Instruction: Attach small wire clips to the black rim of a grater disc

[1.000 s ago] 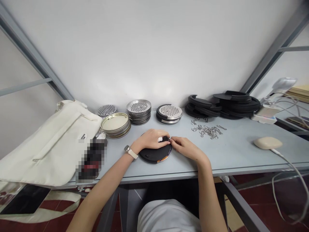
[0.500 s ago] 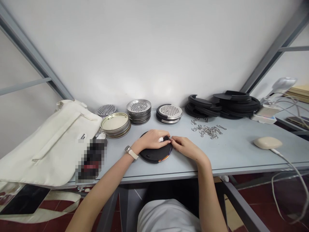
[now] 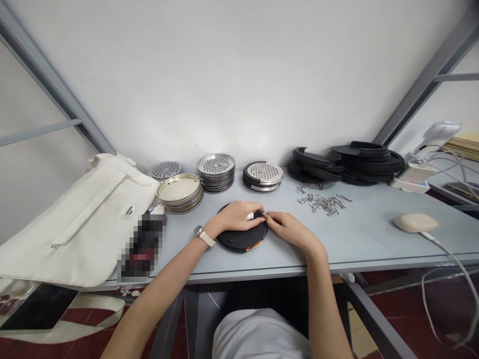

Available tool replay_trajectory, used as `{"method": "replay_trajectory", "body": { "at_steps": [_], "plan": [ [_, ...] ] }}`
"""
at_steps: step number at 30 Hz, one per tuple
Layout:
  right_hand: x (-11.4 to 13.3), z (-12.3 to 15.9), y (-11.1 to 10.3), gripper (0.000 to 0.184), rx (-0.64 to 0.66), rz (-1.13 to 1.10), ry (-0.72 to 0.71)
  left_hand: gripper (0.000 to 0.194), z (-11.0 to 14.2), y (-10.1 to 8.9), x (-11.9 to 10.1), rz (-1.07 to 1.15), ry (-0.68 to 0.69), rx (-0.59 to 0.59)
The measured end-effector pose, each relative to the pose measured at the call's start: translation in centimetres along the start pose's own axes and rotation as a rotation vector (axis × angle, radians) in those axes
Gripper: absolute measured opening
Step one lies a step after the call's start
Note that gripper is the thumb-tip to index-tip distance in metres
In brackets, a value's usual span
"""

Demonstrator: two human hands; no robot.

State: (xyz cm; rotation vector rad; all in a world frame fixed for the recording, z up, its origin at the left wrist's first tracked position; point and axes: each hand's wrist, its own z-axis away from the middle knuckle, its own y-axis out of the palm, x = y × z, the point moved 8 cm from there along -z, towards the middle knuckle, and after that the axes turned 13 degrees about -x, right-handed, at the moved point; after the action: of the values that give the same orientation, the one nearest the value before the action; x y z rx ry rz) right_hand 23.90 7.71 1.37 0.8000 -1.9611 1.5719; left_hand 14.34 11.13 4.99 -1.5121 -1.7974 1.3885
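A flat round black case (image 3: 242,238) lies on the table in front of me, a strip of orange and purple showing at its lower right edge. My left hand (image 3: 241,215) lies over its top with the thumb and fingers closed on the right side; a small white thing shows at a finger. At that same edge, the fingertips of my right hand (image 3: 282,224) are pinched together. A small shiny metal clip (image 3: 263,214) shows between the two hands, mostly hidden by fingers.
Behind stand stacks of perforated metal discs (image 3: 216,167), pale tin lids (image 3: 178,188), a half-covered grater disc (image 3: 264,173) and black round covers (image 3: 368,162). Loose metal clips (image 3: 324,203) lie right of my hands. A white bag (image 3: 86,219) fills the left; a corded cream device (image 3: 415,222) sits right.
Both hands stay at the case's right edge with only slight finger movement. The case has shifted barely to the right.
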Motion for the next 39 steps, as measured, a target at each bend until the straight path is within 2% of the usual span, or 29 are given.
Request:
{"method": "replay_trajectory", "body": {
  "at_steps": [26,32,39],
  "plan": [
    [0.3,-0.1,0.2,0.035,0.018,0.025,0.007,0.021,0.1,0.1,0.4,0.047,-0.042,0.000],
    [0.6,0.3,0.1,0.032,-0.018,-0.009,-0.046,0.021,0.0,0.2,0.3,0.036,-0.035,0.004],
    [0.3,0.9,0.2,0.028,-0.176,0.108,-0.021,0.019,-0.2,0.0,-0.3,-0.019,-0.027,0.033]
  ]
}}
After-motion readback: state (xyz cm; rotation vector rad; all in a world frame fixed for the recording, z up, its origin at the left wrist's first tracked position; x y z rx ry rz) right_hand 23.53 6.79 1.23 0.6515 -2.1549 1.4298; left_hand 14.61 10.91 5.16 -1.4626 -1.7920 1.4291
